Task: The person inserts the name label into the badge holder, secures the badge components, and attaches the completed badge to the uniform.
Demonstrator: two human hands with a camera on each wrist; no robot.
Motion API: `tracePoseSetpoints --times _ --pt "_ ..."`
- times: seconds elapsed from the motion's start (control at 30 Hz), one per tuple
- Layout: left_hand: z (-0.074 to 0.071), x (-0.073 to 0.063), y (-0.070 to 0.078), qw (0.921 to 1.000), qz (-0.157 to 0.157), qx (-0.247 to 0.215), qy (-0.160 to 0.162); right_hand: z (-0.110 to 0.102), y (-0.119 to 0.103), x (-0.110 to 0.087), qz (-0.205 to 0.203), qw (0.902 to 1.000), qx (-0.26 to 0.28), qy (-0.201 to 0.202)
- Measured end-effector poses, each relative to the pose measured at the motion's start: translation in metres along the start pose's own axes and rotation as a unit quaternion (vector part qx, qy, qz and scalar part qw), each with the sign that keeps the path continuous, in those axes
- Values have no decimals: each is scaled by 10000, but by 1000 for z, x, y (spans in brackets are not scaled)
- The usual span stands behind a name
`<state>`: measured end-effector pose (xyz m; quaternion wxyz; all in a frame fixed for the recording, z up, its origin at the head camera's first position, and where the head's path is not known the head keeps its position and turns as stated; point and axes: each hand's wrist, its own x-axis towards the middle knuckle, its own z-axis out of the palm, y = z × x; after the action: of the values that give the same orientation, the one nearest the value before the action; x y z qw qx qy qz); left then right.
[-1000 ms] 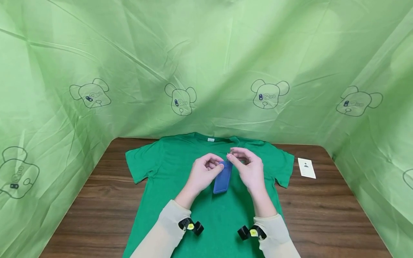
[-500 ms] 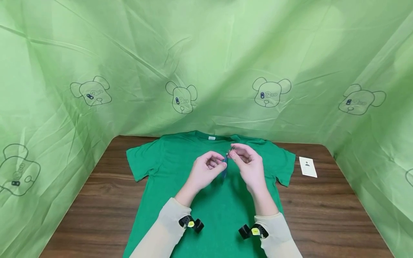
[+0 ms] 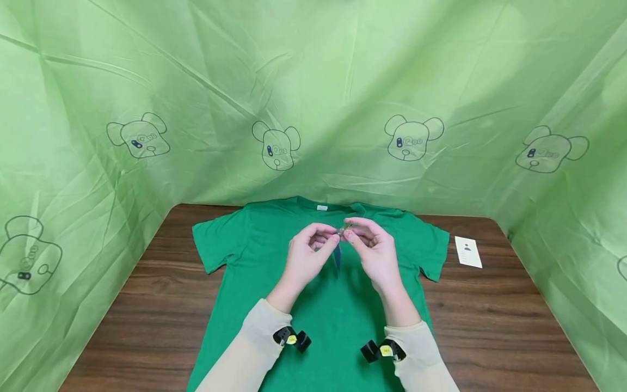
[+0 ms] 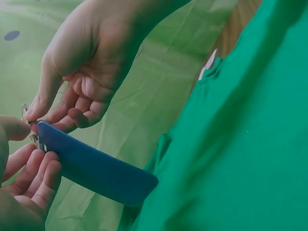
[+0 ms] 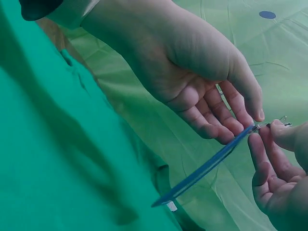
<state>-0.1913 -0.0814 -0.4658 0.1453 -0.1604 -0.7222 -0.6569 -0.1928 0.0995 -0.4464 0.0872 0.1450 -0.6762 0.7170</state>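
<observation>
Blue badge holder: the blue badge holder point(image 4: 101, 168) hung slantwise over the chest of the green shirt point(image 3: 328, 310), top end between the hands, presumably so that its slot point(image 4: 44, 147) stayed within reach of both.
Left grip: the left hand point(image 3: 307, 253) pinched the holder's top end, seemingly to steady it while the body dangled free; whether the fingertips also caught the fitting was unclear.
Right grip: the right hand point(image 3: 377, 256) pinched the metal clip point(image 5: 256, 128) just beside that end, probably because so small a part needed thumb and fingertip.
Shirt: it lay spread on the brown bench point(image 3: 495, 326), likely to keep its front smooth and reachable; its lower hem ran out of the head view.
White card: the white card point(image 3: 468, 252) (printed with a small figure) lay beyond the shirt's sleeve on the person's right, perhaps set aside to leave the middle for the hands.
Hard to see: from the head the holder was nearly edge-on, a thin dark blade; fingers covered much of the clip, so whether it was fastened through the slot could not be told. Whether the holder's lower end touched cloth was also uncertain.
</observation>
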Motion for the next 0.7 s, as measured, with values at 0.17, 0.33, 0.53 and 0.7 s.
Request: tracePoseSetpoints --times 0.17,0.33,0.53,0.7 --pt "1 -1 0 9999 13 99 120 0 1 -1 -88 9999 -70 -69" --pt "0 -1 1 9997 -28 158 201 0 -1 -2 -194 9996 7 -181" --pt "0 -1 1 9994 59 276 210 3 -3 -4 -199 9996 98 -158" --pt "1 -2 4 9989 137 400 185 5 -2 -4 -273 9996 42 75"
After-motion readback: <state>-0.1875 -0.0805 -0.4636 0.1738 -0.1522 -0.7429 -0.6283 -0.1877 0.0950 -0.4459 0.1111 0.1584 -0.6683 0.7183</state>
